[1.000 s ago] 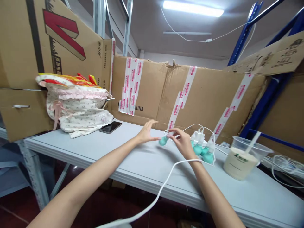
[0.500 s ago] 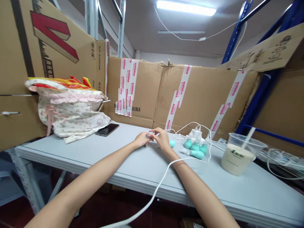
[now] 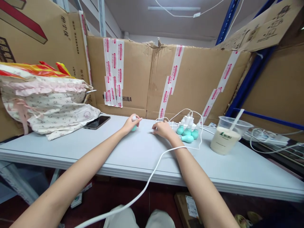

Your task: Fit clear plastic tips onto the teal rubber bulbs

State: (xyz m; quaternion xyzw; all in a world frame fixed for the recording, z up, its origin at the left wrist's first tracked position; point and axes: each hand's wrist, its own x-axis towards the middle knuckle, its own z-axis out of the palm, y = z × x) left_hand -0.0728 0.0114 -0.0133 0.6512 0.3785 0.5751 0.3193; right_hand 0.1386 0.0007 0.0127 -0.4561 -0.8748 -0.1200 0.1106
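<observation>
My left hand [image 3: 130, 123] is closed around a small bulb syringe [image 3: 134, 128], teal at the bottom with a pale nozzle pointing up. It is held upright just over the table. To the right, my right hand [image 3: 162, 129] is low at the tabletop, palm down with fingers curled. Something pale shows by its fingertips, too small to make out. Several more teal bulb syringes [image 3: 195, 134] are grouped beyond my right wrist. Most stand with their clear nozzles up; one [image 3: 187, 138] lies on its side.
A white cable [image 3: 152, 174] runs across the table and over my right forearm, near a white plug adapter [image 3: 189, 119]. A plastic cup with a straw [image 3: 224, 139] stands on the right. On the left are a phone [image 3: 97, 122] and a floral cloth bag [image 3: 57, 107]. Cardboard [image 3: 135, 76] walls the back.
My hands were together; now they are apart, the left holding a bulb syringe upright and the right lowered to the table. The view has tilted down and shifted right.
</observation>
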